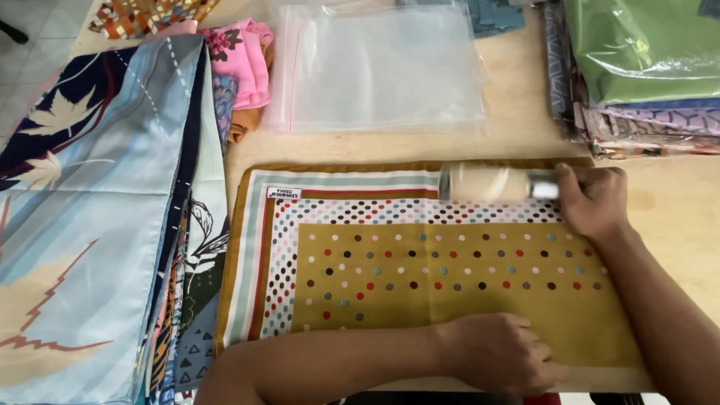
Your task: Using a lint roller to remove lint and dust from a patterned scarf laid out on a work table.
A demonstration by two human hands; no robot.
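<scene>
Wooden table (675, 210): right hand (592, 201) grips lint roller (487, 183), axis along folded scarf's (450, 300) far edge; left hand (499, 354) flat, open, pinning near edge.

Mustard scarf (450, 300) with multicoloured dots, striped border

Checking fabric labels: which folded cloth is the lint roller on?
The mustard polka-dot scarf at centre, under both hands; the blue leaf-print cloths lie stacked to its left.

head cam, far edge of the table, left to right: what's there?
Patterned orange-brown cloth → pink folded fabric → clear plastic bags → stack of bagged fabrics, green on top.
</scene>
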